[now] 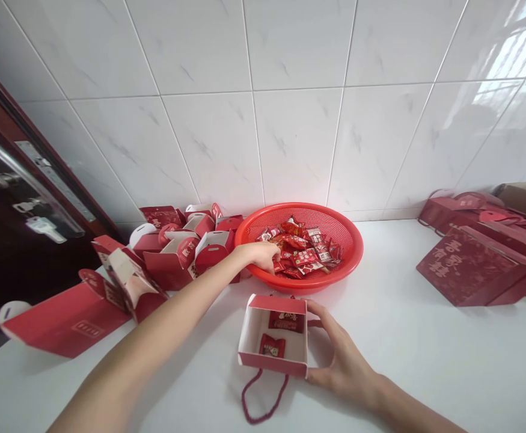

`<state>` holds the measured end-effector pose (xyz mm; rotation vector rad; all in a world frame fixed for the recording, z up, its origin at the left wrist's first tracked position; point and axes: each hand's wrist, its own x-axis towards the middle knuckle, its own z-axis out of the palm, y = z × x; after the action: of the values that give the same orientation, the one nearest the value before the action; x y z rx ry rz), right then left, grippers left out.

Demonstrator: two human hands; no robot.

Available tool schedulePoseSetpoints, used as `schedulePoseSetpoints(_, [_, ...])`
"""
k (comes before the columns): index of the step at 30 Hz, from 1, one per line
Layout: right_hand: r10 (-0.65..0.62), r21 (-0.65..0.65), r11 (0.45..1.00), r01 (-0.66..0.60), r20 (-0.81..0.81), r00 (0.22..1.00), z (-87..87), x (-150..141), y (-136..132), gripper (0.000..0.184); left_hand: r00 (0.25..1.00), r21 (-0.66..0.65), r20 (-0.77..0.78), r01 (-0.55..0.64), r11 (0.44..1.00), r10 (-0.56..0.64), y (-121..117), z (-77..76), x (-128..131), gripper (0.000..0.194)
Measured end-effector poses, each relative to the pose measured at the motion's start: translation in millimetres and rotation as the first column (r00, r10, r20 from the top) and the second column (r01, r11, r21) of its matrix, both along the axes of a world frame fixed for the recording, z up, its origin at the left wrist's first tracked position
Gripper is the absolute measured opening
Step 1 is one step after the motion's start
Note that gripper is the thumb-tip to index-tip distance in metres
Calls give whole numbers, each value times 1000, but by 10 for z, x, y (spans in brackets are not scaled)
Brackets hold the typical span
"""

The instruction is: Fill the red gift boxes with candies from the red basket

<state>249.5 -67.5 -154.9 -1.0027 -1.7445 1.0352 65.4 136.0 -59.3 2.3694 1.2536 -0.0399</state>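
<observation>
A small open red box [274, 337] with a white inside and a red cord handle stands on the white counter [425, 361]. Two red candy packets lie in it. My right hand [337, 355] grips its right side, thumb at the far corner, fingers at the near corner. My left hand [261, 255] reaches over the near rim of a red plastic basket [348, 237] full of red wrapped candies [303, 249]. Its fingers curl down among the candies; what they hold is hidden.
Several folded red gift boxes [177, 246] crowd the counter's left side, one long one [64, 322] lying at the front left. Flat red boxes with gold characters [474, 264] lie at the right. A white tiled wall stands behind; a dark door [14, 204] with a handle is at far left.
</observation>
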Motion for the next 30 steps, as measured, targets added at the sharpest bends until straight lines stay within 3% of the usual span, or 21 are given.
schedulePoseSetpoints(4, [-2,-2,1000,2,1,1000,-17,-1,-2,86,999,29,47,-10,1000,8,-17,-29,39,27])
schedulePoseSetpoints(11, [-22,2,1000,22,1,1000,-46,8,-6,90,958,83,278,-89,992,63,-143,73,-4,27])
schedulePoseSetpoints(15, [-32,-2,999,32,-5,999,-49,4,-10,91,826,-27,558,-77,997,79,-256,134,-81,34])
schedulePoseSetpoints(18, [-34,8,999,34,-1,999,-68,3,-12,95,733,-85,670,-78,993,115,-418,168,-154,35])
schedulePoseSetpoints(21, [-32,9,999,32,-5,999,-99,3,-14,96,677,-116,723,-73,991,134,-607,206,-225,33])
schedulePoseSetpoints(25, [-26,38,999,27,-26,999,-114,0,-12,94,669,-168,729,-31,985,146,-820,308,-308,30])
schedulePoseSetpoints(30, [-9,64,998,11,-26,1000,-80,3,0,93,674,-28,739,42,999,-7,-1087,475,-417,22])
